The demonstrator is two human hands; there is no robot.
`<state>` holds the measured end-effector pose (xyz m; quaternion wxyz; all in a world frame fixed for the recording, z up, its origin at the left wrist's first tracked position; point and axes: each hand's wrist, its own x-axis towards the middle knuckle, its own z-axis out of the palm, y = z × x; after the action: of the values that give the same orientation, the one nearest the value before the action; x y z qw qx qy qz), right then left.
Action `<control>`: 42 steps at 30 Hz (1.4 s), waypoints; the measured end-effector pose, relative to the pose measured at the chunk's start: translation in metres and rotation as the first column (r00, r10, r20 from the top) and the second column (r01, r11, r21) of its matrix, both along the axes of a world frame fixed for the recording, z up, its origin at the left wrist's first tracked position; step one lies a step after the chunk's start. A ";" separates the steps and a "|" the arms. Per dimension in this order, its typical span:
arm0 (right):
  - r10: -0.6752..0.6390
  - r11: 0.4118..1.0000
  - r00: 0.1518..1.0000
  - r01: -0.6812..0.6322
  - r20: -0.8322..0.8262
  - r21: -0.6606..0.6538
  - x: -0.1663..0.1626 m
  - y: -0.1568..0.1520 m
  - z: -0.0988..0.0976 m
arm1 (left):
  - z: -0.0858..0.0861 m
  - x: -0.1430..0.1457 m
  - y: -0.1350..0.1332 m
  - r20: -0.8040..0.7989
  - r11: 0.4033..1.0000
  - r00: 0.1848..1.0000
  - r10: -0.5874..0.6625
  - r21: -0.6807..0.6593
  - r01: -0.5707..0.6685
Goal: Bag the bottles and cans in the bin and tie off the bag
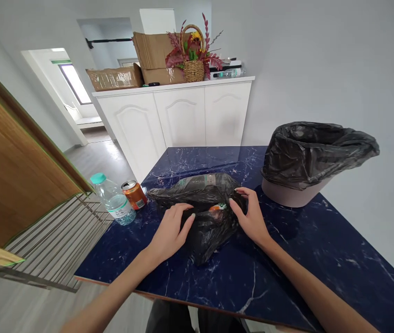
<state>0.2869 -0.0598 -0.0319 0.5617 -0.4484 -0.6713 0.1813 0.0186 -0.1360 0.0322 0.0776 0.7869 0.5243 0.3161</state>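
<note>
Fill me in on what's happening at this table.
A person has both hands on a black plastic bag lying on the dark blue table, the left hand and right hand at either side of it. A clear bottle and an orange can stand to its left; a bin with a black liner stands to its right.

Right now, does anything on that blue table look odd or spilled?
Yes: the bin stands on the blue table, right of the black bag being handled, an unusual spot for one. Its black liner flares out lopsidedly to the right. I see no spill.
</note>
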 end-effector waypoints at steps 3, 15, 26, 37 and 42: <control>0.011 1.000 1.000 -0.011 0.002 -0.009 -0.003 0.001 -0.002 | -0.007 0.026 0.011 0.119 0.996 0.992 0.036 -0.080 -0.027; 0.117 0.983 0.993 -0.116 0.000 -0.145 -0.013 0.008 -0.016 | -0.044 0.058 0.019 0.165 0.986 0.974 0.155 -0.090 -0.142; 0.210 0.966 0.977 -0.210 -0.016 -0.150 -0.008 0.008 -0.010 | -0.030 0.053 0.007 0.182 0.991 0.974 0.132 -0.007 -0.133; 0.170 0.971 0.985 -0.172 -0.026 -0.165 -0.006 0.004 -0.010 | 0.027 -0.052 -0.081 0.490 0.841 0.715 0.498 -0.073 -0.536; 0.181 0.972 0.983 -0.181 -0.011 -0.153 -0.008 0.004 -0.011 | 0.024 -0.111 -0.091 0.306 0.639 0.602 0.737 -0.026 -0.769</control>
<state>0.2784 -0.0559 -0.0427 0.5058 -0.4273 -0.6942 0.2823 -0.0929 -0.2270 0.0561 -0.0299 0.4401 0.7717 0.4581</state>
